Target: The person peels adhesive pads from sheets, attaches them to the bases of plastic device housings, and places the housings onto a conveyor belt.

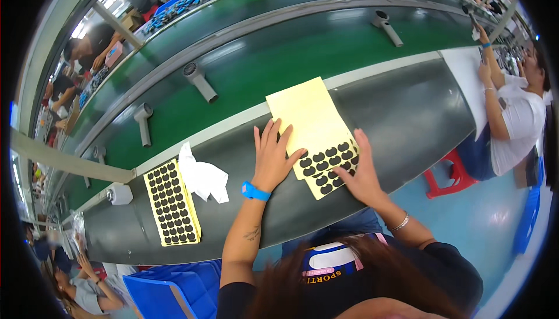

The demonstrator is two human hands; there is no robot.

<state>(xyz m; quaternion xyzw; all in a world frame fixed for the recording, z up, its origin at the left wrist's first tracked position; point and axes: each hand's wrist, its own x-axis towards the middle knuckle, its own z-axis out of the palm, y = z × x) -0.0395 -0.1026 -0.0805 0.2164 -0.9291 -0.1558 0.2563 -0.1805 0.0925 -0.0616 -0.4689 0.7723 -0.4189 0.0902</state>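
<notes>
Yellow backing sheets (307, 107) lie on the dark work surface in front of me. Rows of black rounded stickers with a notch (318, 157) cover their near end, and the far part of the top sheet is bare yellow. A lower sheet sticks out at the near edge with more black stickers. My left hand (272, 154) rests on the sheets' left edge, fingers stretched and thumb near the stickers. At the right edge is my right hand (365, 174), fingers extended and apart from the thumb, which touches the stickered part.
To the left lie another stickered yellow stack (172, 205), a crumpled white cloth (204, 174) and a small white container (120, 194). Grey hair-dryer-like bodies (200, 82) sit on the green conveyor (244, 57). A co-worker (512, 109) sits at right; a blue crate (174, 290) stands below left.
</notes>
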